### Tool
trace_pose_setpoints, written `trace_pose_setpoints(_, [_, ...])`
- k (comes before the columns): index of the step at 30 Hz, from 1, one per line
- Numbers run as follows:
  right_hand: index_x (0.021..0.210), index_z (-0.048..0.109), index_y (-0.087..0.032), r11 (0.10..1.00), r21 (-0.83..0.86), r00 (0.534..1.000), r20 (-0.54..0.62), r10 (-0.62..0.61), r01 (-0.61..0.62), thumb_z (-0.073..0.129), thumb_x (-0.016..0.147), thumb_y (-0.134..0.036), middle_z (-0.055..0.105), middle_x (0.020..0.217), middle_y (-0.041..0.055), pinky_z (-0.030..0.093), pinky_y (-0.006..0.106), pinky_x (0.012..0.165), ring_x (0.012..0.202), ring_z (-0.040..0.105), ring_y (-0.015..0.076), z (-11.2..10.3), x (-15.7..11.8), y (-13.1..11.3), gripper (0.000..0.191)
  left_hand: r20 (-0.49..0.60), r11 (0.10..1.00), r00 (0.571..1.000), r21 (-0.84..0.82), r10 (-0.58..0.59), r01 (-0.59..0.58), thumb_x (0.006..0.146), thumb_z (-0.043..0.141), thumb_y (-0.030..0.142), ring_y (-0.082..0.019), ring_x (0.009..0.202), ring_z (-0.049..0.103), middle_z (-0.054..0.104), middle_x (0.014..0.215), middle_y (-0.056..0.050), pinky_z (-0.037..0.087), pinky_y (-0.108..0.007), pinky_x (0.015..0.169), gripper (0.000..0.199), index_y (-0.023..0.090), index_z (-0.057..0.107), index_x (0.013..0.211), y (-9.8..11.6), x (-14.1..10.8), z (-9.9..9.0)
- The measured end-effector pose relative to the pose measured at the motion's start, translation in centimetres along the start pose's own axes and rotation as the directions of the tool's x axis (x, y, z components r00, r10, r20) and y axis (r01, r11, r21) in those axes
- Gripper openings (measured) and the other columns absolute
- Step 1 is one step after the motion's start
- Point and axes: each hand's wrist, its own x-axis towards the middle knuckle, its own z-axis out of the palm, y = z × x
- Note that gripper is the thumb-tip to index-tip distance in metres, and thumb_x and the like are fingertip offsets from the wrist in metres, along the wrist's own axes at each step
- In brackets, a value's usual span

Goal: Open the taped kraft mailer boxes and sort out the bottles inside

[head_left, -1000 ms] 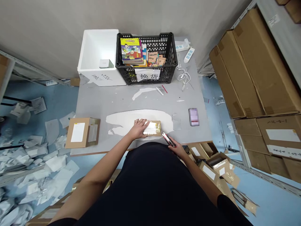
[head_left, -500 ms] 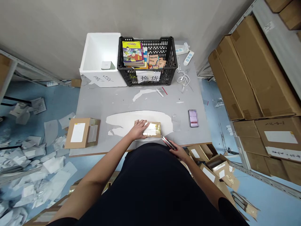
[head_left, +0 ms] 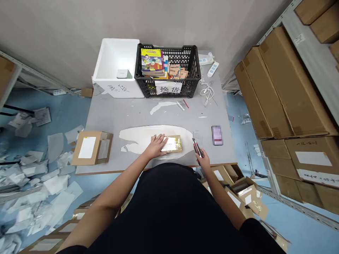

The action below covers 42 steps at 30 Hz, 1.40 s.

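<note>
A small taped cardboard box (head_left: 174, 144) with a white label lies on the worn white patch of the grey table. My left hand (head_left: 156, 146) rests on its left part, fingers spread over the top. To the right of the box, my right hand (head_left: 203, 161) is closed round a red and black utility knife (head_left: 196, 148). The knife points up and to the left, apart from the box.
A white foam bin (head_left: 116, 84) and a black crate (head_left: 169, 88) of books stand at the back. A larger carton (head_left: 87, 151) sits at the table's left, a phone (head_left: 217, 135) at the right. White cables (head_left: 207, 92) lie behind the phone.
My right hand and the knife have moved up and to the right, away from the box's right end. My left hand has stayed on the box.
</note>
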Motion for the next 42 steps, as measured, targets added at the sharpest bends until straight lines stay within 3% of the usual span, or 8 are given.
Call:
trace_pose_setpoints(8, [0.131,0.052,-0.013,0.964,-0.215,0.978,-0.101,-0.180,0.155,0.049,0.083,-0.049,0.062,0.124,0.0152,0.046,0.040,0.095,0.111,0.058,0.0260,3.0,8.1,0.4,0.060,-0.132,1.000,0.991,-0.004,-0.002,0.001,0.093,0.049,0.028,-0.031,0.139,0.029,0.040,0.146,-0.016,0.026,-0.054,0.111,0.044,0.019,0.045,0.135,2.2,-3.2,0.9])
trace_pose_setpoints(15, [0.129,0.057,-0.014,0.824,-0.535,0.937,-0.155,-0.313,0.186,0.048,0.086,-0.035,0.058,0.123,0.0177,0.036,0.047,0.102,0.115,0.052,0.0303,3.4,7.5,-0.1,0.048,-0.077,0.997,0.995,-0.048,-0.070,0.066,0.092,0.039,0.011,-0.025,0.109,0.051,0.057,0.116,-0.013,0.042,-0.042,0.094,0.044,0.020,0.046,0.134,3.3,-5.3,1.1])
trace_pose_setpoints(17, [0.131,0.056,-0.016,0.742,-0.579,0.887,-0.066,-0.456,0.338,0.044,0.090,-0.034,0.057,0.123,0.0160,0.037,0.046,0.101,0.117,0.050,0.0289,4.1,6.6,-2.0,0.046,-0.070,0.995,0.993,-0.046,-0.090,0.087,0.091,0.039,0.011,-0.025,0.107,0.051,0.057,0.115,-0.012,0.041,-0.041,0.093,0.044,0.021,0.045,0.134,3.6,-5.2,0.9])
trace_pose_setpoints(20, [0.133,0.053,-0.020,0.539,-0.528,0.738,0.303,-0.602,0.656,0.043,0.094,-0.030,0.057,0.124,0.0128,0.038,0.042,0.102,0.119,0.048,0.0256,6.1,5.3,-6.0,0.042,-0.074,0.993,0.991,-0.027,-0.114,0.113,0.091,0.040,0.012,-0.025,0.108,0.050,0.056,0.115,-0.012,0.040,-0.040,0.094,0.043,0.021,0.046,0.133,4.2,-4.8,0.3])
trace_pose_setpoints(23, [0.135,0.051,-0.023,0.280,-0.459,0.530,0.625,-0.573,0.843,0.051,0.092,-0.024,0.054,0.131,0.0116,0.034,0.043,0.105,0.124,0.043,0.0259,8.8,4.4,-9.8,0.043,-0.063,0.992,0.990,0.003,-0.124,0.124,0.092,0.039,0.011,-0.025,0.106,0.050,0.056,0.112,-0.012,0.041,-0.040,0.091,0.040,0.020,0.047,0.130,4.4,-4.3,-0.1])
trace_pose_setpoints(25, [0.135,0.051,-0.023,0.160,-0.468,0.478,0.710,-0.517,0.869,0.057,0.089,-0.022,0.052,0.134,0.0123,0.033,0.045,0.105,0.126,0.041,0.0273,10.4,4.2,-11.5,0.046,-0.044,0.992,0.991,0.010,-0.126,0.127,0.093,0.039,0.013,-0.025,0.104,0.050,0.056,0.111,-0.012,0.042,-0.040,0.090,0.038,0.019,0.048,0.129,4.5,-4.1,-0.2])
trace_pose_setpoints(35, [0.142,0.042,-0.017,-0.134,-0.576,0.497,0.783,-0.373,0.807,0.039,0.093,-0.013,0.047,0.140,0.0205,0.035,0.053,0.098,0.117,0.049,0.0330,13.6,4.2,-12.4,0.049,0.003,0.986,0.986,0.016,-0.168,0.168,0.091,0.043,0.010,-0.027,0.105,0.052,0.058,0.108,-0.013,0.044,-0.040,0.088,0.037,0.017,0.051,0.126,4.7,-3.9,0.0])
trace_pose_setpoints(42, [0.149,0.033,-0.017,-0.149,-0.703,0.625,0.694,-0.358,0.695,0.040,0.089,-0.011,0.048,0.138,0.0266,0.036,0.065,0.093,0.115,0.054,0.0376,16.8,3.0,-12.5,0.060,0.069,0.985,0.983,0.001,-0.169,0.170,0.090,0.043,0.008,-0.025,0.094,0.057,0.061,0.098,-0.012,0.046,-0.037,0.081,0.031,0.017,0.061,0.114,4.2,-3.3,-0.3])
